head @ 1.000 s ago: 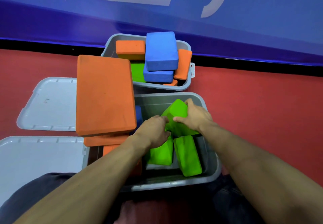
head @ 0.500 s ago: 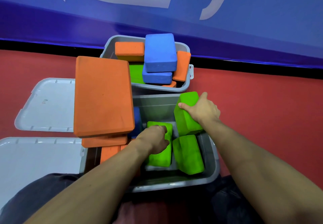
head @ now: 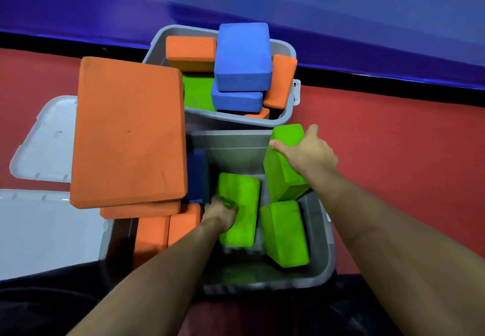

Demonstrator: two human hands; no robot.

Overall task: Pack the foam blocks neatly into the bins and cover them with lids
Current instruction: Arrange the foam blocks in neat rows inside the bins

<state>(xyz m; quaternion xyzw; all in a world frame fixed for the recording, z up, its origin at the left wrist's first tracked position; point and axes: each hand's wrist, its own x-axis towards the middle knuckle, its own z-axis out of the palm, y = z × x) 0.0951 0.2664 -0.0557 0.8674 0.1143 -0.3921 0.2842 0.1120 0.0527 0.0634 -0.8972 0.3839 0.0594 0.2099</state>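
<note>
A grey bin (head: 321, 264) sits right in front of me. My right hand (head: 307, 152) grips an upright green foam block (head: 282, 175) at the bin's far right corner. Low inside the bin, my left hand (head: 219, 213) rests on a second green block (head: 241, 204), fingers on its near left edge. A third green block (head: 284, 233) leans at the right wall. Orange blocks (head: 152, 238) stand at the bin's left side, and a large orange block (head: 128, 133) lies on top of them. A dark blue block (head: 195, 175) is partly hidden behind it.
A second grey bin (head: 286, 115) beyond holds a loose pile of orange, blue and green blocks; a blue block (head: 242, 54) tops it. Two grey lids lie on the red floor at the left, the far lid (head: 44, 144) and the near lid (head: 39, 233). A blue wall runs behind.
My right hand lifted one green block off the others and carried it to the bin's far right corner, standing it upright. My left hand sank lower onto the middle green block.
</note>
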